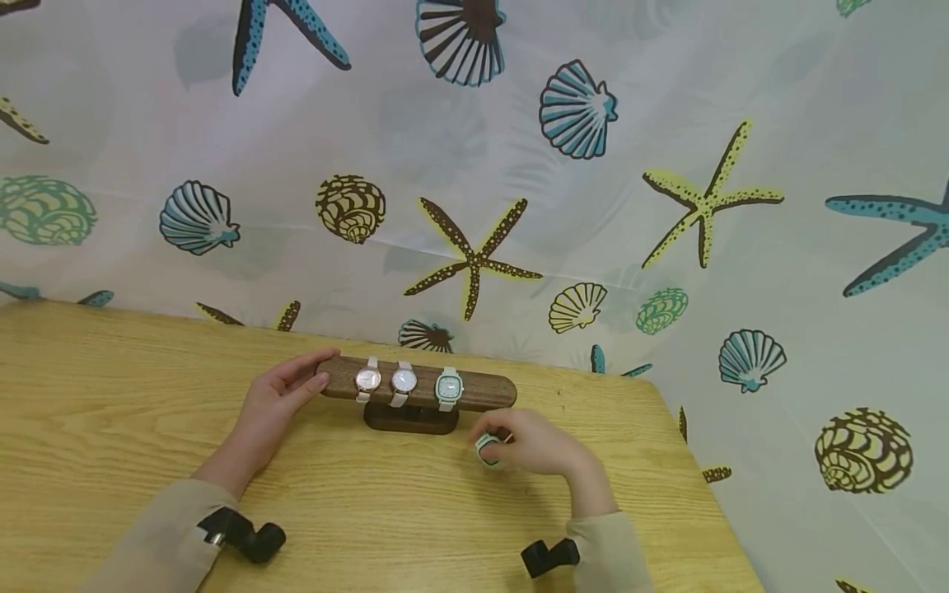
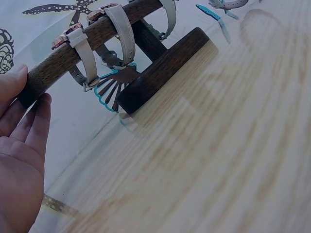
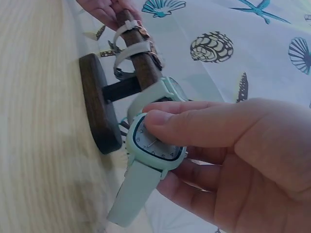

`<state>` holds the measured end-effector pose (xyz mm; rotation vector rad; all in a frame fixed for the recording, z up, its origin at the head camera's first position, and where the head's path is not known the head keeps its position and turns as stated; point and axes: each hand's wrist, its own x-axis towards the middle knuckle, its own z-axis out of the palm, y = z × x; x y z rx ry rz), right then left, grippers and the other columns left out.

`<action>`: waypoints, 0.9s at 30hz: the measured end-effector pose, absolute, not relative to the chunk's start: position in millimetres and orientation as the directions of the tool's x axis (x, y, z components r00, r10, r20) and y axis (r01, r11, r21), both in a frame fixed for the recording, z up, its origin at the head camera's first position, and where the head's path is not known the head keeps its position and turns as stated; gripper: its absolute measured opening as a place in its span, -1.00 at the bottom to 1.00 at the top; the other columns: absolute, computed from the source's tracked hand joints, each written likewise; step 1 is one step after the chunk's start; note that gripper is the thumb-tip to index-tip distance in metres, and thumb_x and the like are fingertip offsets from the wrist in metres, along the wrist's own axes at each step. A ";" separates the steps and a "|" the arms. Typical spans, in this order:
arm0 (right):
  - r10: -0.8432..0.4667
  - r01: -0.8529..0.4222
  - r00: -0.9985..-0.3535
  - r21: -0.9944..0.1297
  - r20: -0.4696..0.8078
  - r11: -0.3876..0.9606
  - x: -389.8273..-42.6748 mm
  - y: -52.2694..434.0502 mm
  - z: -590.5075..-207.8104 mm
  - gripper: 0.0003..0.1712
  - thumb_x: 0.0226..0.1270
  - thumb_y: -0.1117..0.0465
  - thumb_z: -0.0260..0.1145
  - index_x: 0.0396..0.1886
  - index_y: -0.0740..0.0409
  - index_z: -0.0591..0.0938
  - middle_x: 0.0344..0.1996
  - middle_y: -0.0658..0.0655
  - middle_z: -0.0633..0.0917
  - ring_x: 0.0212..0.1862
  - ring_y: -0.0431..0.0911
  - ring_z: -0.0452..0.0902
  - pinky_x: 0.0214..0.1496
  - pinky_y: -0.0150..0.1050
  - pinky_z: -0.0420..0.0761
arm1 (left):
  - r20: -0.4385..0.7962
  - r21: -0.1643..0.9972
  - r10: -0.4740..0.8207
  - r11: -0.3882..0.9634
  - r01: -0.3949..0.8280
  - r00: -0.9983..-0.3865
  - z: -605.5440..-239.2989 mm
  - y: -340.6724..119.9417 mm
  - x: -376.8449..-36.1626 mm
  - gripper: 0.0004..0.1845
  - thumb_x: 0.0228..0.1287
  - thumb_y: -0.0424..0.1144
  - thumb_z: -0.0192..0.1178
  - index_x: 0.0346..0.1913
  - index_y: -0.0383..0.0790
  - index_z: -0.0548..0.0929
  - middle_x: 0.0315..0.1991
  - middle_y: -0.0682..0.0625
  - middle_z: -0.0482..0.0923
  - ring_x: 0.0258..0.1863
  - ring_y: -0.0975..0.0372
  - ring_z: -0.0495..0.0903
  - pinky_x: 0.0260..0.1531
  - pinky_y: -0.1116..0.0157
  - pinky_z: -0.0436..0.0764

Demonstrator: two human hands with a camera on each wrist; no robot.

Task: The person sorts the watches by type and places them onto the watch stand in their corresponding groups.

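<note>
A dark wooden watch stand (image 1: 485,390) with a long bar on a short base (image 2: 165,73) bears three watches. Two white-strapped round watches (image 1: 367,379) (image 1: 404,380) sit left of its middle, and a pale green square watch (image 1: 448,388) hangs to their right. My left hand (image 1: 276,399) grips the bar's left end between thumb and fingers. Just in front of the bar's right end, my right hand (image 1: 530,443) pinches a second pale green watch (image 3: 158,143), thumb across its dial. Its strap (image 3: 135,194) hangs down in the right wrist view.
The stand is on a light wooden table (image 1: 356,511), close to its back edge. Behind and to the right hangs a white curtain (image 1: 474,123) printed with shells and starfish. Black wrist mounts (image 1: 240,534) are strapped over both sleeves.
</note>
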<state>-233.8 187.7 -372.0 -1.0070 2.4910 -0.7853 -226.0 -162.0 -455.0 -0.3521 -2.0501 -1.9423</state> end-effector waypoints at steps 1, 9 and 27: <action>-0.709 -0.524 -0.699 -0.606 -0.096 0.599 -234.2 190.4 -370.7 -0.78 0.35 0.27 0.27 -0.04 0.18 0.64 -0.19 -0.02 0.65 -0.21 -0.21 0.53 -0.18 -0.31 0.55 | 0.375 0.926 -0.024 0.056 0.373 -0.927 -455.1 -162.1 -226.0 -0.54 0.41 -0.20 0.13 0.29 -0.31 0.45 0.25 0.00 0.46 0.21 0.45 0.35 0.07 0.59 0.38; -0.589 -0.463 -0.808 -0.606 -0.011 0.647 -236.6 211.8 -364.0 -0.84 0.34 0.19 0.30 -0.11 -0.01 0.65 -0.25 -0.06 0.60 -0.21 -0.14 0.47 -0.14 -0.20 0.52 | 0.373 0.927 -0.034 0.068 0.370 -0.927 -455.6 -161.9 -225.8 -0.54 0.40 -0.18 0.14 0.28 -0.29 0.47 0.24 0.02 0.47 0.20 0.47 0.36 0.06 0.59 0.39; -0.158 -0.257 -0.966 -0.847 0.206 0.466 -249.6 202.3 -376.5 -0.68 0.31 0.22 0.33 0.04 0.19 0.64 -0.21 0.11 0.65 -0.19 -0.05 0.59 -0.18 -0.09 0.66 | 0.365 0.929 -0.034 0.078 0.361 -0.930 -458.3 -163.3 -227.7 -0.53 0.40 -0.15 0.13 0.29 -0.26 0.46 0.24 0.05 0.46 0.22 0.45 0.35 0.06 0.59 0.39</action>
